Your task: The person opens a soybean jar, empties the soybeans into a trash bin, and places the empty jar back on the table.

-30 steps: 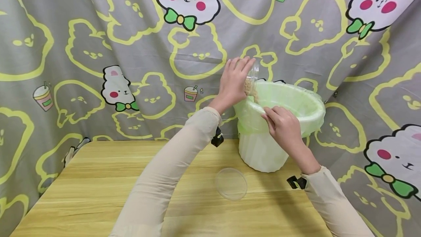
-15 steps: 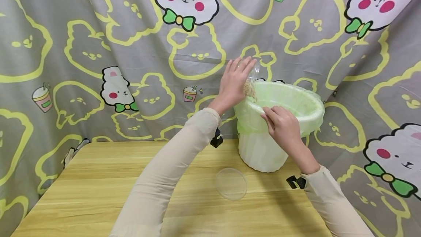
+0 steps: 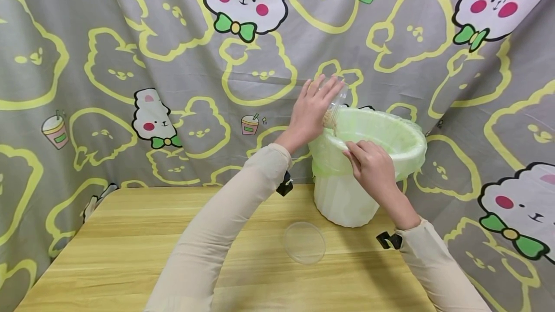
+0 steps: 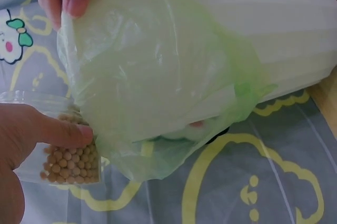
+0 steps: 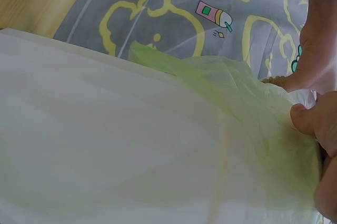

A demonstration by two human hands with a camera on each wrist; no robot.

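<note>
Right of centre, the left hand (image 3: 308,113) grips a clear jar (image 3: 340,97), probably light, slippery and best held mid-body, while the right hand (image 3: 374,167) pinches the bin liner (image 3: 331,160).

Jar (image 3: 340,97) partly hidden; both sleeves (image 3: 217,227) cropped.

And I'm somewhere curtained off, room type unclear: grey cartoon-printed fabric curtain (image 3: 195,71) hanging behind my flat, yellowish wood-grain table (image 3: 125,249)!

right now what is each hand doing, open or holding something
Left hand: holding the tilted clear jar of beige pellets.
Right hand: gripping the green liner at the top of the white bin.
</note>
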